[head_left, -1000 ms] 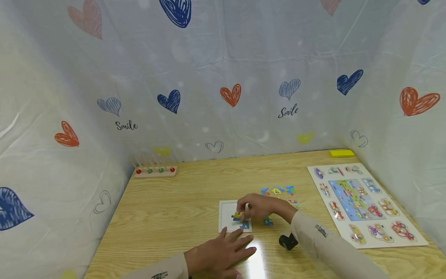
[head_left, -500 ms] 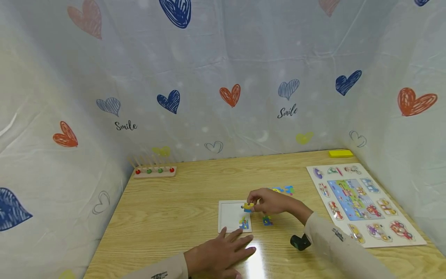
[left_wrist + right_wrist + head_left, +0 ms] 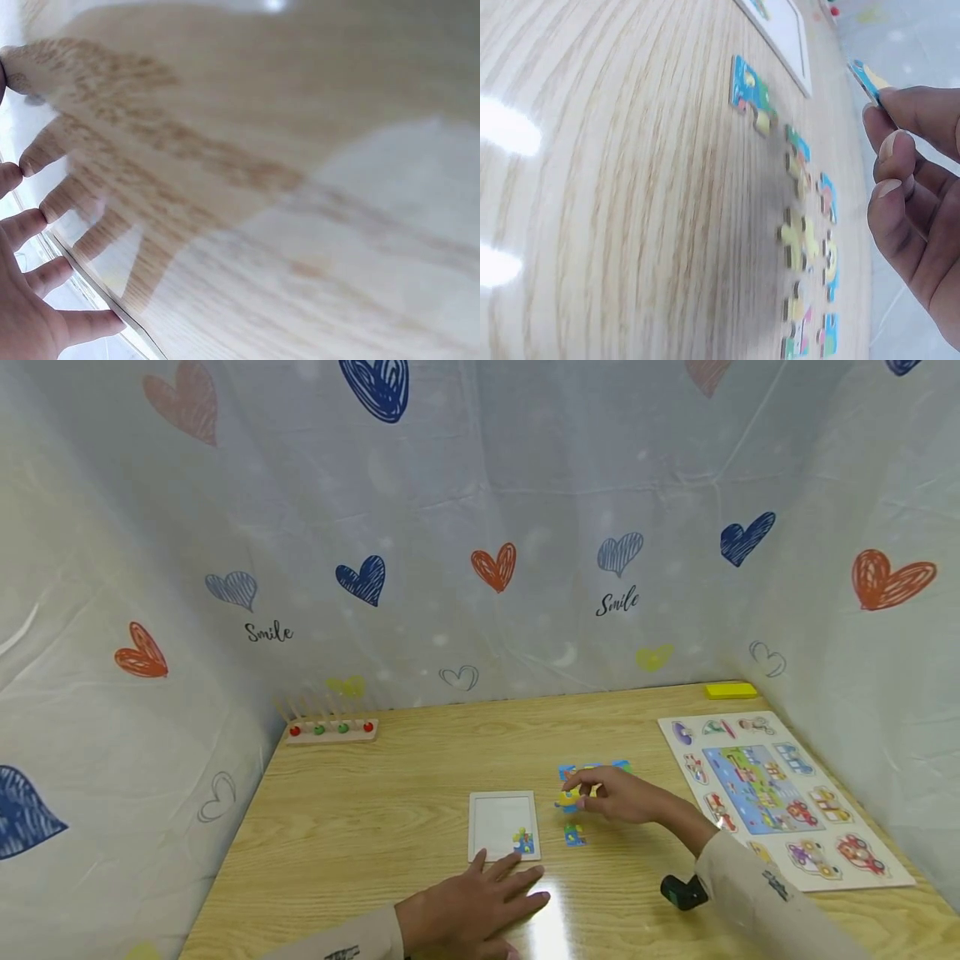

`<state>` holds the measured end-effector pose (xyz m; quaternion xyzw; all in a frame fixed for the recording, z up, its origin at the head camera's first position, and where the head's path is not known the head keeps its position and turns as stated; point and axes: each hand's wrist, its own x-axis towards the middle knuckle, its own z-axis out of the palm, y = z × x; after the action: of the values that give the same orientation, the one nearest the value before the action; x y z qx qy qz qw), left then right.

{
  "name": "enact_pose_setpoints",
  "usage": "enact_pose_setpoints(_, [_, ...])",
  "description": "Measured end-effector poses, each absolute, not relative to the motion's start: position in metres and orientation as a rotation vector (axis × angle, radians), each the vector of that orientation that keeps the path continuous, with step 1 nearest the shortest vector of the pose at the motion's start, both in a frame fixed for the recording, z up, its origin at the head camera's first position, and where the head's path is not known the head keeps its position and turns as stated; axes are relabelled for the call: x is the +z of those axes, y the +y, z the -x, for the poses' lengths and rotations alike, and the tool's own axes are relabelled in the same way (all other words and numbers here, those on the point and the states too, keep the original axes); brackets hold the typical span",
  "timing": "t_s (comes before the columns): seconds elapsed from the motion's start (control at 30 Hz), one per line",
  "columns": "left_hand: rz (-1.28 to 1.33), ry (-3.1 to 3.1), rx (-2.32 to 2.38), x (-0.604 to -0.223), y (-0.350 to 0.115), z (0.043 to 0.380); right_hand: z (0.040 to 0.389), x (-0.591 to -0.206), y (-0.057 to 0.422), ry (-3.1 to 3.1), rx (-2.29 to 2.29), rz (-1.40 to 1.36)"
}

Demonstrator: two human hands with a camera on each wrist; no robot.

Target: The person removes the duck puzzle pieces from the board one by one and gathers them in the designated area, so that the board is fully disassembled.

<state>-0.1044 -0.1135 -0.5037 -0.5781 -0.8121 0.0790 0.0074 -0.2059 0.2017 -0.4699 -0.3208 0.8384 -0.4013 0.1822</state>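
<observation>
My right hand (image 3: 618, 795) pinches a yellow-and-blue jigsaw piece (image 3: 864, 76) between thumb and fingers, held above the table to the right of a small white puzzle tray (image 3: 472, 827). In the tray's lower right corner sits a joined blue, green and yellow puzzle section (image 3: 524, 841). My left hand (image 3: 480, 906) lies with spread fingers at the tray's near edge; its fingertips reach the rim (image 3: 94, 285) in the left wrist view. Under the right hand, several loose jigsaw pieces (image 3: 799, 240) lie in rows, partly hidden in the head view. One loose corner piece (image 3: 574, 836) lies nearer the tray.
A large illustrated puzzle board (image 3: 813, 860) lies on the right. At the back stand a wooden peg rack with red and green beads (image 3: 332, 735) and, on the right, a yellow block (image 3: 731, 691). A black device (image 3: 682, 892) sits by the right sleeve. Curtains with hearts enclose the table.
My right hand has carried the jigsaw piece from over the tray rightward to above the loose pieces. The left hand has stayed at the tray's near edge.
</observation>
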Motion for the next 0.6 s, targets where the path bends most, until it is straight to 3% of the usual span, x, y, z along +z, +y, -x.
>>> enact_pose_setpoints(0.6, [1.834, -2.564, 0.251, -0.500, -0.114, 0.104, 0.187, -0.484, 0.243, 2.500, -1.209, 0.777])
